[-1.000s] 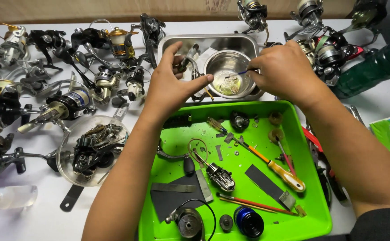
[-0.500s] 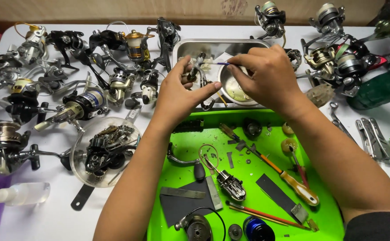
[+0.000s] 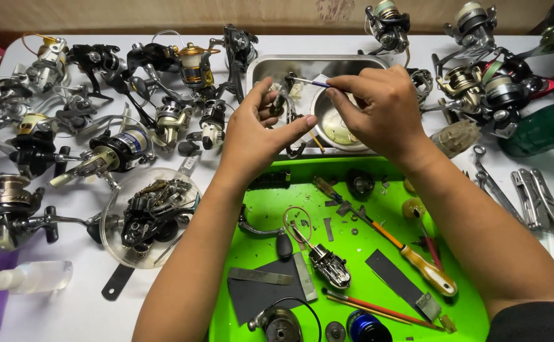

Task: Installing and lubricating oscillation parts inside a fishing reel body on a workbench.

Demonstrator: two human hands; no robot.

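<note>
Head view: my left hand was curled shut around a small metal reel part, thumb and fingers pinching it, held above the steel tray at the far side of the table. My right hand was closed in a fingertip pinch on a thin brush, its tip touching the part. Under the right hand, inside the tray, sat a round steel bowl.

Just below the hands lay a bright green tray strewn with pieces: a screwdriver with a yellow handle running diagonally, a reel body near the middle, a black handle arm, grey strips, a red pencil and a blue spool at the near edge.

Left of the green tray, a clear round dish held dark reel parts. Fishing reels crowded the table's left side, and more reels sat at the far right, beside a dark green bottle. Wrenches lay on the right. A small clear spray bottle lay on its side at the near left.
</note>
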